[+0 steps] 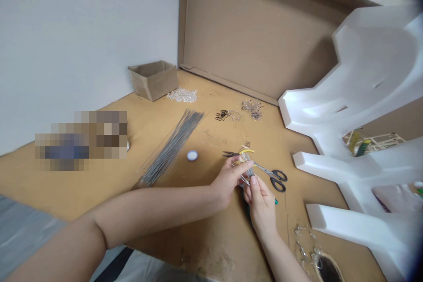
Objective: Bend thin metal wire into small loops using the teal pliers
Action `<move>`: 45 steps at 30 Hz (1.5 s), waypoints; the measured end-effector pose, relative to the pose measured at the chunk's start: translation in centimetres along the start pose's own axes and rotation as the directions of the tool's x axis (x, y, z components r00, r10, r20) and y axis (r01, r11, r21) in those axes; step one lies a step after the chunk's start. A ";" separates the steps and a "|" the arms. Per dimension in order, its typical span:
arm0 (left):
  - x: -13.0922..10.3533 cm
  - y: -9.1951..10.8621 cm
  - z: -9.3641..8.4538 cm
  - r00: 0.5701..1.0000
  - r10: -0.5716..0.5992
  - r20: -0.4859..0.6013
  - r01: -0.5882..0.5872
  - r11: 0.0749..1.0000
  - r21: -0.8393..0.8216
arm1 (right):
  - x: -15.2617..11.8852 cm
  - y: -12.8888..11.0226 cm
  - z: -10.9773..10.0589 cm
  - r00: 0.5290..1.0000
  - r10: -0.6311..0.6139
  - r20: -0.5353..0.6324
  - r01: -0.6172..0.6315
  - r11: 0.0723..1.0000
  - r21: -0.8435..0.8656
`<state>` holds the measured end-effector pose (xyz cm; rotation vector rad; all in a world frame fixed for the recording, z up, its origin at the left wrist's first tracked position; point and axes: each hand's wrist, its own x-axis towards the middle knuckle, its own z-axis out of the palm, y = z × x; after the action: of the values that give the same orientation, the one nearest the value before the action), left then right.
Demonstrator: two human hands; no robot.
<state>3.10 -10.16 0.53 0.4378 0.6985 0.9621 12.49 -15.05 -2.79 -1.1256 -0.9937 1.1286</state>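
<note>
Above the tabletop my hands meet at a small bunch of short, shiny wire pieces (246, 158). My left hand (228, 180) pinches the bunch near its upper end, fingers closed. At the lower end, the thumb and fingers of my right hand (262, 205) are wrapped round it. Just behind the hands lie pliers (229, 154) with yellow handles, partly hidden. Scissors (277, 179) with black handles rest to the right, blades partly covered by the hands. A teal-handled tool (246, 207) shows beneath my right hand. Left of them lies a bundle of long grey wires (175, 145).
A white-filled blue-rimmed lid (192, 155) sits beside the wires. Further back are a cardboard box (153, 80), clear rings (183, 94), black loops (223, 115) and a wire-piece pile (253, 109). White foam packing (330, 163) borders the right; a large cardboard panel (261, 31) stands behind.
</note>
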 end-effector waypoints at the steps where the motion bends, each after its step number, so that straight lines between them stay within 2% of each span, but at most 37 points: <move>1: 0.0 0.1 0.0 1.000 -0.001 -0.013 0.001 1.000 0.017 | 0.0 0.0 0.0 1.000 0.001 0.001 -0.001 1.000 0.008; 5: 0.2 0.6 0.2 0.997 0.024 -0.071 -0.017 0.995 0.102 | 0.2 0.1 0.0 1.000 0.015 0.002 -0.015 1.000 0.023; 8: 0.1 0.7 0.3 0.997 0.021 -0.073 -0.013 0.993 0.114 | 0.3 0.1 0.0 1.000 0.009 0.001 -0.010 1.000 0.020; 11: -0.1 0.4 0.2 0.999 0.020 -0.033 -0.017 0.995 0.100 | 0.2 0.1 0.0 1.000 0.000 -0.011 0.000 1.000 0.028; 16: -0.1 -0.2 0.0 0.995 -0.009 0.100 0.000 0.996 0.092 | -0.2 0.3 0.3 1.000 0.004 -0.026 -0.004 1.000 0.023; 21: 0.1 -0.3 0.0 0.993 0.047 0.107 -0.040 0.997 -0.058 | -0.5 0.1 0.5 0.999 0.000 -0.043 0.005 0.994 0.106; 24: 0.0 -0.6 -0.2 0.986 0.079 0.145 -0.074 0.997 -0.036 | -0.3 -0.6 0.5 0.996 0.022 -0.084 -0.009 0.989 0.149; 27: -0.2 -0.9 -0.3 0.970 0.085 0.229 -0.093 0.995 0.024 | -0.1 -1.3 0.4 0.993 0.046 -0.107 -0.024 0.980 0.197; 29: -0.3 -0.6 -0.3 0.956 0.058 0.287 -0.090 0.991 0.098 | 0.0 -1.4 0.4 0.995 0.083 -0.050 -0.070 0.973 0.218; 32: -0.3 0.5 -0.2 0.925 0.026 0.380 -0.123 0.964 0.234 | -0.3 -1.2 0.5 0.973 0.174 0.148 -0.203 0.957 0.205; 35: -0.1 1.7 -0.2 0.852 -0.160 0.498 -0.045 0.927 0.373 | -0.4 -0.9 0.3 0.948 0.205 0.244 -0.243 0.960 0.137; 36: 0.1 2.0 -0.3 0.828 -0.215 0.518 -0.022 0.910 0.414 | -0.4 -1.0 0.2 0.947 0.203 0.249 -0.233 0.967 0.098; 38: 0.3 2.5 -0.4 0.815 -0.253 0.522 -0.032 0.879 0.476 | -0.2 -1.3 -0.1 0.946 0.183 0.267 -0.182 0.983 -0.027; 42: 0.7 3.0 -0.6 0.870 -0.246 0.428 -0.104 0.756 0.647 | 0.3 -2.1 -0.3 0.946 0.056 0.318 0.051 0.947 -0.317; 45: 0.7 3.0 -0.8 0.903 -0.111 0.416 -0.248 0.655 0.714 | 0.6 -1.9 -0.4 0.943 -0.082 0.323 0.223 0.876 -0.428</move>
<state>1.04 -8.03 1.59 1.4012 0.6538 0.5586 13.25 -14.60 -0.90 -1.2400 -1.6245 0.9708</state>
